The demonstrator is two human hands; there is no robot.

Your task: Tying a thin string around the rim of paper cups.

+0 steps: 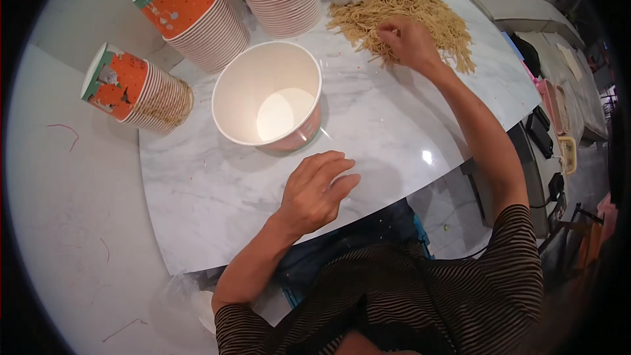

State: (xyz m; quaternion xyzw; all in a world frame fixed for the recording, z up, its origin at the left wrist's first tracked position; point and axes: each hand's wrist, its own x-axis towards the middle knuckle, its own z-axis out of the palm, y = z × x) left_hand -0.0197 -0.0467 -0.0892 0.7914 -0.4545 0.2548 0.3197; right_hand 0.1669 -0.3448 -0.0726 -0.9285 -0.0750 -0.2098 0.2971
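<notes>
The work seems to be at an early stage. The bucket (244,100) stands upright on the counter (374,115), mouth open, and its white inner wall and floor show no noodles. The noodles (430,13) lie in a loose, spread heap at two o'clock from the bucket, with a few strands straying off the near edge. By my reading, all the filling is left to do, and no finished bucket can be made out.

The right hand (410,43) is at the near edge of the heap, fingers bent in and narrow; I cannot tell whether strands are pinched in it. The left hand (314,187) hovers at five o'clock from the bucket, fingers loosely curved, thumb apart, with nothing visible in it.

Three nested stacks lie around the bucket: the tall stack (190,16) between ten and eleven o'clock, the far stack (279,0) at twelve, and the short stack (138,89) at nine, with brownish marks along its rims.

As for labels, the stacks carry orange printed wraps with little pictures, and green bands show on the tall and short ones. The print is too small to make out any wording. The bucket's outer side, mostly hidden, shows reddish and green colour.
</notes>
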